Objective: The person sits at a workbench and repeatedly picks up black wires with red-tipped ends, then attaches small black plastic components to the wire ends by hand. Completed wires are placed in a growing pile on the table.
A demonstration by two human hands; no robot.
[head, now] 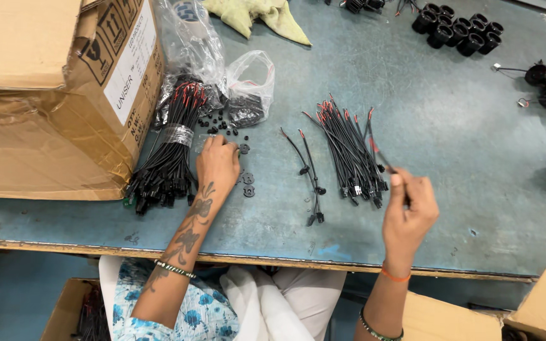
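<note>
the left hand (217,165) rests fingers-down, slightly spread, on small black discs (246,183) scattered near the tabletop's (462,145) front-left part, touching them rather than gripping. the right hand (410,211) pinches one thin black wire (377,146) between thumb and fingertips, lifting it from a loose pile of wires (349,151) near the middle. each wire looks light, limp and springy, with a red-tipped end and a small hard plug; it seems best held near the plug, where it is stiffest. beside the left hand lies a banded bundle (170,145), a crinkled clear bag (251,88) and a cardboard box (52,95). black round sockets (459,28) sit at the far right corner. the tabletop is scuffed blue-grey metal.
</note>
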